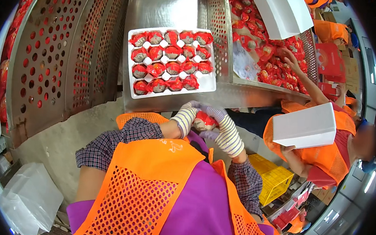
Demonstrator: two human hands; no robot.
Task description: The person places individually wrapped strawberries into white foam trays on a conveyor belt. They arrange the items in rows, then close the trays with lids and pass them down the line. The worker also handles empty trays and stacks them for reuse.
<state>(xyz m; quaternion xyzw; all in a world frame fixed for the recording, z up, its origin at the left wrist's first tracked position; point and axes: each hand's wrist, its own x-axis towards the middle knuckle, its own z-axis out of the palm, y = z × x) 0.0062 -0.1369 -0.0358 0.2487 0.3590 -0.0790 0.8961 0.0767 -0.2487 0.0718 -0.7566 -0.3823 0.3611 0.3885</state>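
Observation:
Both my hands wear striped knit gloves and meet at the near edge of the steel table (163,16). Between them is a round item in red and clear wrapping (204,121). My left hand (185,117) touches its upper left side, and its fingertips are partly hidden. My right hand (224,129) curls around the item from the right, thumb below and fingers above. Just beyond my hands, a white foam tray (209,83) lies on the table. Rows of similar red-wrapped round items (172,68) fill most of its cups; the near right corner cup holds none.
Perforated steel bins flank the table; the right one (264,85) holds many red-wrapped items, with a co-worker's hand (291,61) reaching in. That co-worker holds a white foam box (305,126). A foam piece (283,15) rests over the bin. A yellow plastic crate (273,179) stands at right.

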